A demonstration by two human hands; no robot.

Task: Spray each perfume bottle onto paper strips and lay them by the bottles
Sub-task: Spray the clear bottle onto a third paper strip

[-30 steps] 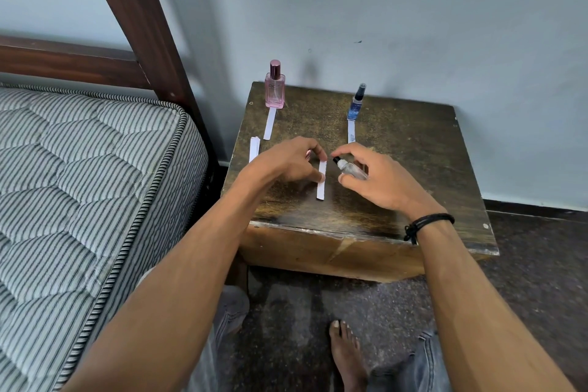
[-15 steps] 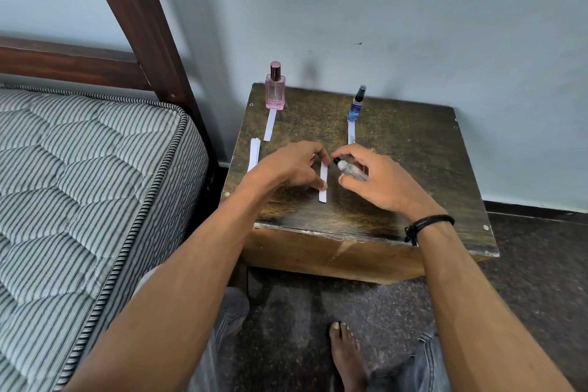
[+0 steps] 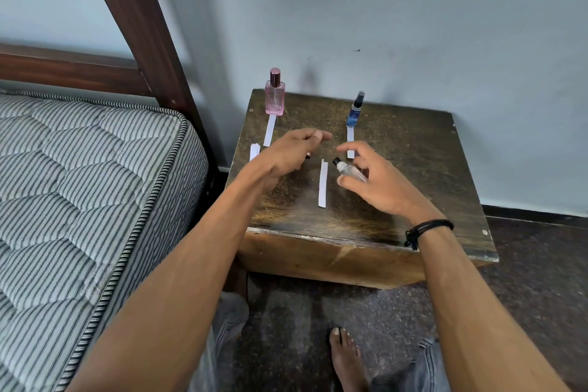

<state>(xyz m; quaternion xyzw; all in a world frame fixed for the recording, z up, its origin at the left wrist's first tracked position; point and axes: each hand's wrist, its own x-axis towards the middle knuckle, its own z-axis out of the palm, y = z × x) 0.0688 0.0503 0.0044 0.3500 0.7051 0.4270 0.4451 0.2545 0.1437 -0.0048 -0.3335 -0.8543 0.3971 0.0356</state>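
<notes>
Wooden table (image 3: 413,149) against a wall. Right hand (image 3: 378,181) wrapped round the clear bottle (image 3: 350,170), nozzle aimed at the third strip (image 3: 323,183), which lies flat just beside it, untouched. Left hand (image 3: 286,153) hovers past that strip, fingers curled; contents, cannot tell. Pink bottle (image 3: 275,95) with first strip (image 3: 269,130) and blue bottle (image 3: 354,111) with second strip (image 3: 350,143): done. Apparently left: stand the clear bottle by its strip.
</notes>
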